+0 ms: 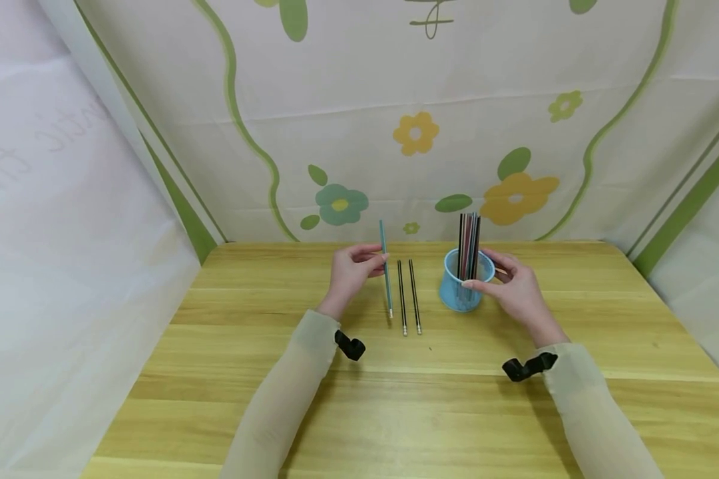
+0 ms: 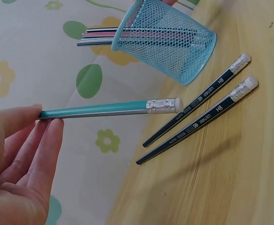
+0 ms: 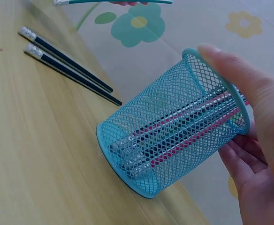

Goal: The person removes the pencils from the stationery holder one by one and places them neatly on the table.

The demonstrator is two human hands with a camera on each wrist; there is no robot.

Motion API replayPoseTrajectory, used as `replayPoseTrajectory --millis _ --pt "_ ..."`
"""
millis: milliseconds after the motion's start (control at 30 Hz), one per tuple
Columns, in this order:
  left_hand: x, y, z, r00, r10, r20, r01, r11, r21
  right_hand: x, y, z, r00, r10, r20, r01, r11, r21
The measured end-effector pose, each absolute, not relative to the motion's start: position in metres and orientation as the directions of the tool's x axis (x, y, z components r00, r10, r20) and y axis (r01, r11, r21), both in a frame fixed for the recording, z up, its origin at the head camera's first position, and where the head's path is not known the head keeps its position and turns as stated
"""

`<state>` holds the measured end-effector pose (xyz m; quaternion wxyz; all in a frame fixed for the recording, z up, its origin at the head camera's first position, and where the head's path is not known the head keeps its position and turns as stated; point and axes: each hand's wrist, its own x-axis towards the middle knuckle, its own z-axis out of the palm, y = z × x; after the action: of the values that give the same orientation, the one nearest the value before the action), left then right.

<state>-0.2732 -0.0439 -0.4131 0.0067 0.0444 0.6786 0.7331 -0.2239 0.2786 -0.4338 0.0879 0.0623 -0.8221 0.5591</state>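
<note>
My left hand [image 1: 355, 267] pinches a teal pencil [image 2: 95, 109] between thumb and fingertips, its white eraser end pointing down toward me. Two dark HB pencils [image 2: 198, 119] with white erasers lie side by side on the table, just right of that hand. Farther right stands a light blue mesh pen holder [image 3: 170, 126] with several pencils [image 1: 469, 243] upright in it, erasers at the bottom. My right hand [image 1: 518, 289] grips the holder's rim from the right, thumb on the near side and fingers behind.
The wooden table [image 1: 395, 412] reaches back to a flower-print cloth [image 1: 359, 120] hanging behind it. White cloth [image 1: 66, 233] also hangs at the left side. Each wrist carries a black camera mount [image 1: 350, 346].
</note>
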Motion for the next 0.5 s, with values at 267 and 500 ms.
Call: replayPoseTrajectory --millis 267,500 --pt "-0.273 -0.046 -0.417 -0.997 0.069 0.037 0.033 -0.067 0.997 -0.222 0.279 -0.432 -0.980 -0.013 0.200 -0.193 0.341 -0.920" --pt "-0.277 -0.050 -0.427 -0.996 0.071 -0.044 -0.046 -0.033 0.998 -0.222 0.279 -0.432 -0.984 -0.014 0.179 -0.173 0.342 -0.924"
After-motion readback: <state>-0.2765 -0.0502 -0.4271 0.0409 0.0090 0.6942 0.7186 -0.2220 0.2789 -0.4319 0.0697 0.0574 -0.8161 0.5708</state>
